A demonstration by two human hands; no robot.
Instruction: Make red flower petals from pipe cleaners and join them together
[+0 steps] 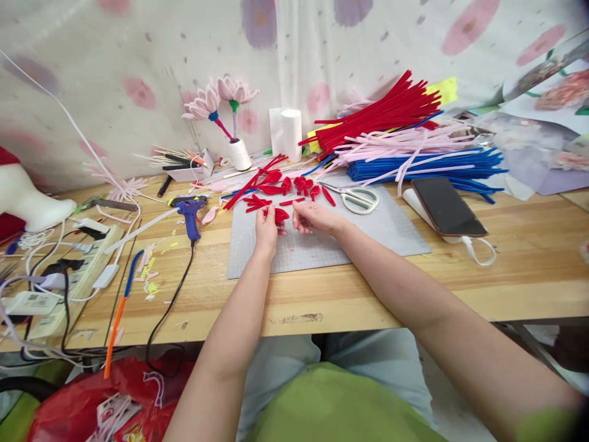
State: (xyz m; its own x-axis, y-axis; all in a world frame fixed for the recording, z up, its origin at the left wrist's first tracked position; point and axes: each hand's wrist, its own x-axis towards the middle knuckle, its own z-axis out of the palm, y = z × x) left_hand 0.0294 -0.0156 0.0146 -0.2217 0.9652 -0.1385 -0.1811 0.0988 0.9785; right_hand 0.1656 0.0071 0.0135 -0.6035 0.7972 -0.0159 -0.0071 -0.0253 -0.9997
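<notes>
Over the grey cutting mat [317, 256], my left hand [265, 233] pinches a red pipe-cleaner petal [281, 215]. Just to its right is my right hand [317, 218], fingers curled and thumb against them. Whatever those fingertips may hold is too small to make out. Behind both hands lie several red pipe-cleaner pieces: a bent cluster [304, 185], a shaped petal [270, 189] and short cut lengths [256, 202]. White-handled scissors [359, 201] rest on the mat, right of the red pieces.
A blue glue gun [189, 221] lies left of the mat, its cord trailing forward. Red [377, 116], pink [396, 147] and blue [427, 166] pipe-cleaner bundles are piled at the back right. A phone [448, 205] sits at right, a power strip [87, 276] at left.
</notes>
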